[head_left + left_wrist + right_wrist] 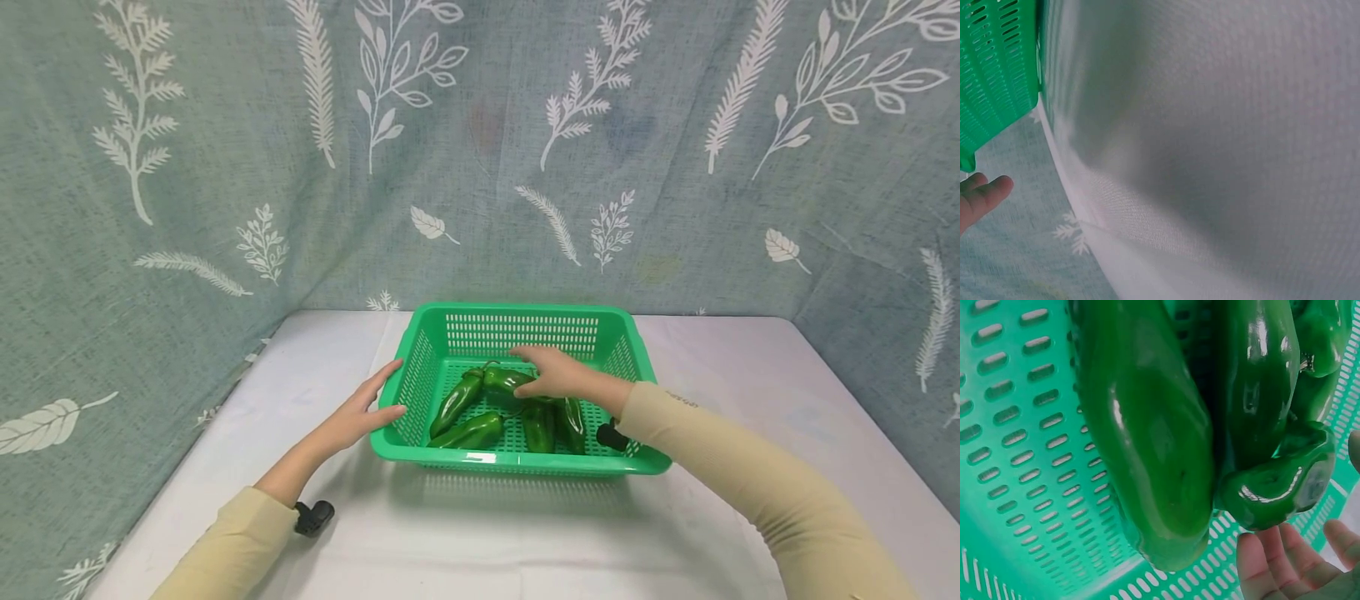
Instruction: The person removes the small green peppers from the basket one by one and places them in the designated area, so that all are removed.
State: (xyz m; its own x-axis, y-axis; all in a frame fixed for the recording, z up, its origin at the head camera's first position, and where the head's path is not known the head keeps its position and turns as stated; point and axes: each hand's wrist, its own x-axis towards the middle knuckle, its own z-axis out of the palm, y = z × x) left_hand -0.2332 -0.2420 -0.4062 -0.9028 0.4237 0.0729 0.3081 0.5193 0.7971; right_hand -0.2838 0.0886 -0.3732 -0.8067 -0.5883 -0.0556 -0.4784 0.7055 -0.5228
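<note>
On the left, the person's left hand (347,425) spreads its fingers, holding nothing, right by the left rim of a rectangular green perforated plastic basket (570,464); whether it touches, one cannot tell. Inside, long glossy green peppers (456,406) lie together on the basket's floor! And the right hand (558,374) hovers over them, thumb and fingers well parted, gripping none.

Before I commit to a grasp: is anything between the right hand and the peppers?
Nothing visible. The right hand is inside the green basket, past its rim, with fingers and thumb close to the nearest pepper; nothing else shows between them.
</note>
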